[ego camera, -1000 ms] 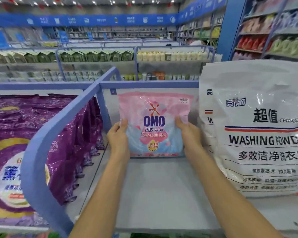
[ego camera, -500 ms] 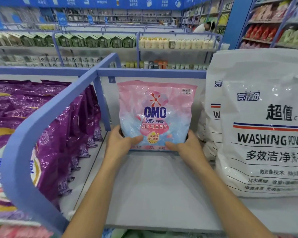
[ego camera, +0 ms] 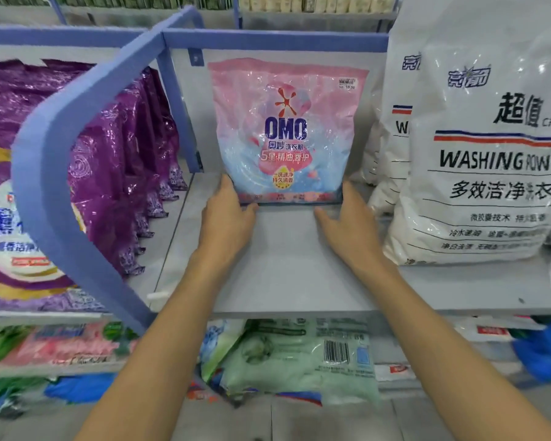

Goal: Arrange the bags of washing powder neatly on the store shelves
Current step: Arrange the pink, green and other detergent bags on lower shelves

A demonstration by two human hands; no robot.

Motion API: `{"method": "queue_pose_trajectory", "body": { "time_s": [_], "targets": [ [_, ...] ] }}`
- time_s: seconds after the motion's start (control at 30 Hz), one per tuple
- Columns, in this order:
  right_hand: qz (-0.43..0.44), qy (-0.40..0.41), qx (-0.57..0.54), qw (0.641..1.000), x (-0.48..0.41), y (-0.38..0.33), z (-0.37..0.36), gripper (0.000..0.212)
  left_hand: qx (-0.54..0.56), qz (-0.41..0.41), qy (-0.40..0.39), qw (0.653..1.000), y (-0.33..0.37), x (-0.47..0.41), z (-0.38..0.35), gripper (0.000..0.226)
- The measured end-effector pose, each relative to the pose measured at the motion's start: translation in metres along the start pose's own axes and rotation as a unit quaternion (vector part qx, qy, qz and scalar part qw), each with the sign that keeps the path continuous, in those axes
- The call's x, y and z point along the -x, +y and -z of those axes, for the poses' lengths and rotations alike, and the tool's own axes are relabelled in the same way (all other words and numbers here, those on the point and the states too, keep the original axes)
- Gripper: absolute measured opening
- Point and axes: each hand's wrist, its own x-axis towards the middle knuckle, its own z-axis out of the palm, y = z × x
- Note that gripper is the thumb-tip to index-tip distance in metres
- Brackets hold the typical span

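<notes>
Two hands flank OMO bag [ego camera: 287,132] base
Bag upright, just ahead of both; left hand [ego camera: 226,218], right hand [ego camera: 347,221] equally near, fingers [ego camera: 226,183] loosely apart, touching its corners, not clamped

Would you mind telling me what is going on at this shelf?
A person is stocking washing powder. The pink OMO bag stands upright at the back of the grey shelf, and the left hand and right hand flank its bottom corners with relaxed fingers, steadying it. Purple bags fill the bay left of the blue divider; large white bags stand to the right.
</notes>
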Motion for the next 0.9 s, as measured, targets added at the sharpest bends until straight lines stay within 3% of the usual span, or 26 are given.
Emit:
{"method": "queue_pose_trajectory", "body": {
  "time_s": [0.07, 0.2, 0.33, 0.5, 0.9],
  "targets": [
    [0.013, -0.013, 0.029, 0.999, 0.015, -0.001, 0.005, 0.056, -0.026, -0.014, -0.010, 1.000, -0.005, 0.018, 0.004, 0.052],
    [0.040, -0.045, 0.061, 0.996, 0.053, -0.006, 0.019, 0.051, -0.100, -0.033, -0.022, 0.994, -0.009, 0.061, 0.011, 0.034],
    [0.058, -0.079, 0.077, 0.992, 0.102, -0.005, 0.044, 0.052, -0.126, -0.040, -0.035, 0.991, -0.008, 0.119, 0.019, 0.049],
    [0.086, -0.079, 0.081, 0.990, 0.169, 0.008, 0.073, 0.052, -0.157, -0.059, -0.031, 0.985, -0.010, 0.201, 0.031, 0.050],
    [0.073, -0.136, 0.073, 0.985, 0.280, 0.028, 0.066, 0.053, -0.186, 0.040, -0.027, 0.981, -0.054, 0.339, 0.055, 0.056]
  ]
}}
